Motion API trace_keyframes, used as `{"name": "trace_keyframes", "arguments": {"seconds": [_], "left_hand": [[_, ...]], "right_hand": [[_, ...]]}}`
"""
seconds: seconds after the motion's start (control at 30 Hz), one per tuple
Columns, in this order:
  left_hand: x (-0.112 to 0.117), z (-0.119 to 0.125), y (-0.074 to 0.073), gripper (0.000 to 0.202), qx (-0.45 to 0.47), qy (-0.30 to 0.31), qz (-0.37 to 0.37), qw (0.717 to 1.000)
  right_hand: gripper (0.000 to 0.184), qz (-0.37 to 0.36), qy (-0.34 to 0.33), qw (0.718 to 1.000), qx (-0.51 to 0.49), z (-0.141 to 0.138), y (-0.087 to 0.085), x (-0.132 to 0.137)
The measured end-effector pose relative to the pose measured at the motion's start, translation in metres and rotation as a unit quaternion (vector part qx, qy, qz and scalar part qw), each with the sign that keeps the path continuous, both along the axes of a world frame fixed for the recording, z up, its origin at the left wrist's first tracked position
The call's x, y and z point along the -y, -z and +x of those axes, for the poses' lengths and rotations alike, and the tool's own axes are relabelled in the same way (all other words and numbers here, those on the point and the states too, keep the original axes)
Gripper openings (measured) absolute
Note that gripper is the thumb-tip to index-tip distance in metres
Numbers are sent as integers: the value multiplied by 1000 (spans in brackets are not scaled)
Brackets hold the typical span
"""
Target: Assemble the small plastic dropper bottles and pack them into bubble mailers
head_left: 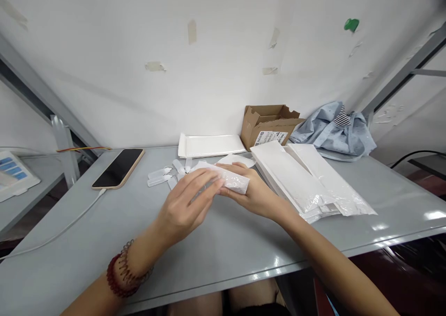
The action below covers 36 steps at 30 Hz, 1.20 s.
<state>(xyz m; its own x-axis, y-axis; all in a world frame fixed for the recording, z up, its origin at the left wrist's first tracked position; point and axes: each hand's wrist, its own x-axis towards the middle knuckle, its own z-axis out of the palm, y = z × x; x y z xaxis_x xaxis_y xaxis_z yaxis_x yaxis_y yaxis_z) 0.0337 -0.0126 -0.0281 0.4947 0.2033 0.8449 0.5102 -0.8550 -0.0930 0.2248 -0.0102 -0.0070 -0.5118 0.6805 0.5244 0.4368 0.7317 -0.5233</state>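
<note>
A small white packet in crinkly clear plastic (237, 181) is held above the grey table, in front of me. My right hand (256, 190) is closed round its right part, thumb below and fingers behind. My left hand (188, 202) has its fingertips pressed on the packet's near face; part of the packet is hidden behind them. Just beyond my left hand lie several small translucent plastic tubes (158, 177), some with little rings. A white sheet or packet (240, 159) lies flat behind my right hand, partly covered. To the right are several long white packets in shiny plastic (292, 176), stacked.
A flat white packet (214, 145) lies against the wall, beside an open cardboard box (268, 123) with a label. Light blue cloth (334, 130) is bunched at the back right. At left, a phone (118, 168) has a white cable (69, 225) running to the table's left edge.
</note>
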Motion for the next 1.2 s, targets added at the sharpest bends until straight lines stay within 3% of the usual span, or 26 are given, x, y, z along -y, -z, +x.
{"name": "trace_keyframes", "arguments": {"seconds": [0.13,0.3,0.4,0.53,0.73,0.93,1.03,1.13,1.2], "left_hand": [[-7,-2,8,39,-30,9,41,999],[-8,-5,9,35,-8,-29,86,996],[-8,-4,9,32,-4,-33,98,995],[-13,-6,9,28,-30,-62,66,995],[-14,-7,7,20,-64,-91,61,992],[-10,-5,3,12,-12,-84,48,995],[-6,-7,-4,11,46,-96,-16,994],[3,-11,-14,29,116,-131,-119,977],[8,-13,-23,38,165,-143,-182,959]], "right_hand": [[24,10,-19,1000,-18,-6,-2,4],[39,209,86,974,21,-4,1,6],[22,300,49,951,60,-2,3,6],[18,380,45,923,38,-3,5,5],[8,339,63,938,-25,-1,1,5],[3,311,120,941,-62,6,-6,8],[27,311,147,938,-41,-1,-5,7],[59,321,166,929,81,-13,-4,3],[64,322,173,918,154,-21,-8,1]]}}
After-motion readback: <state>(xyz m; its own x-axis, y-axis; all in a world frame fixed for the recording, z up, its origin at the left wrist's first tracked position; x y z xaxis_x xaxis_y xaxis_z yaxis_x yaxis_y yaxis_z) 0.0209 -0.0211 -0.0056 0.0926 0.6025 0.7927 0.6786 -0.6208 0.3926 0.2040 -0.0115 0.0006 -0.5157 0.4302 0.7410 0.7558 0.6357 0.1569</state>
